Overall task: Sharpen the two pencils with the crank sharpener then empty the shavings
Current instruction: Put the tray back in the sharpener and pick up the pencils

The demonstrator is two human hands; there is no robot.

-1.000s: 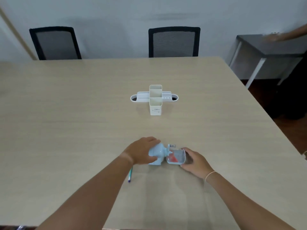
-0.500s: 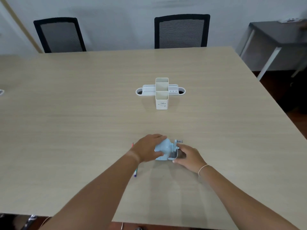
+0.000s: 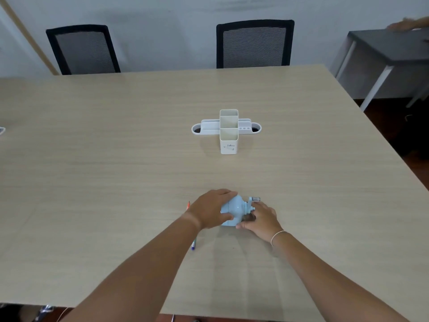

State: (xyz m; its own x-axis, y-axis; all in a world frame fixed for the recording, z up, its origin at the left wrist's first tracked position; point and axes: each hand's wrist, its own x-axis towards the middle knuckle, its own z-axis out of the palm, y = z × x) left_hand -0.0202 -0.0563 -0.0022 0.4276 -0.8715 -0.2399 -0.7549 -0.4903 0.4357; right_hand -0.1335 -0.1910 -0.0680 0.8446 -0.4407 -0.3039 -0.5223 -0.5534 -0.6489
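I see a big flat wooden table (image 3: pixel 116 170) with pale grain lines. Two black mesh chairs (image 3: pixel 255 44) stand at its far side. In the middle sits a white plastic desk organizer (image 3: pixel 228 131) with tall square cups and rounded ends. Near me, the left hand (image 3: pixel 210 211) curls round the smooth, round, light blue crank sharpener (image 3: pixel 234 212). The right hand (image 3: pixel 260 219) presses on its lower right side, fingers bent against it. The small metal crank knob (image 3: pixel 255 199) pokes out. A thin pencil (image 3: pixel 193 244) lies under my left wrist
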